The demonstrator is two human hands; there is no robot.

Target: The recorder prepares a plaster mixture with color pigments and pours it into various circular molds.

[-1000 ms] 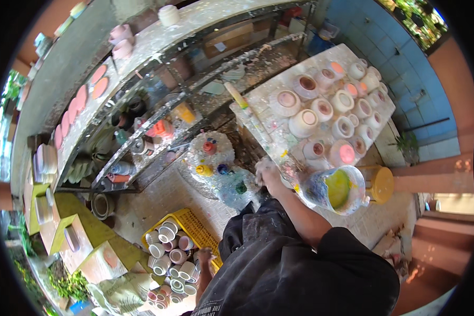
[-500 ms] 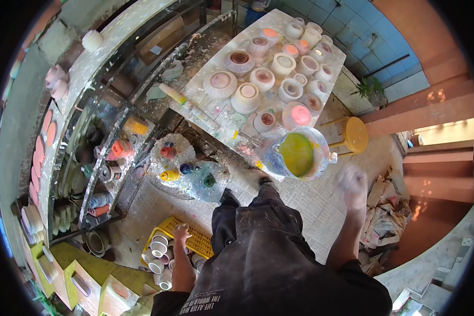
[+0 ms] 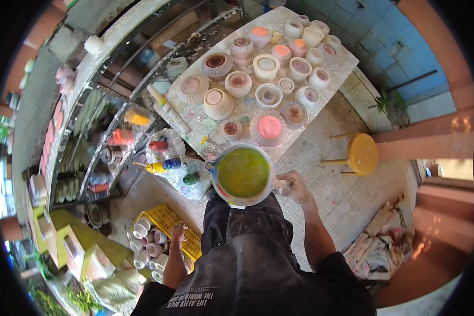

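Near the front of my body is a paint-smeared white pitcher [image 3: 219, 194] with yellow-green liquid [image 3: 243, 173] inside. My right hand [image 3: 296, 188] is closed around the handle on its right side. At my left, my left hand [image 3: 178, 232] hangs with curled fingers over a yellow plastic crate [image 3: 196, 242], with nothing visible in it. Just beyond the pitcher, a ribbed pot with a bright pink disc [image 3: 269, 127] stands on the spattered table [image 3: 197, 124], among several pale round pots [image 3: 218, 104].
Red, blue, yellow and green bottles [image 3: 190, 179] lie on a plastic-covered surface to the left. Several pots [image 3: 155, 250] fill the crate area. A yellow stool [image 3: 362, 154] stands right of the table, and crumpled paper sacks [image 3: 379, 247] lie at the lower right. Metal shelving [image 3: 92, 195] runs along the left.
My right hand, apart from the pitcher before, now grips its handle. The pitcher has come left and closer to my body from the table's near corner. My left hand stays low by the crate.
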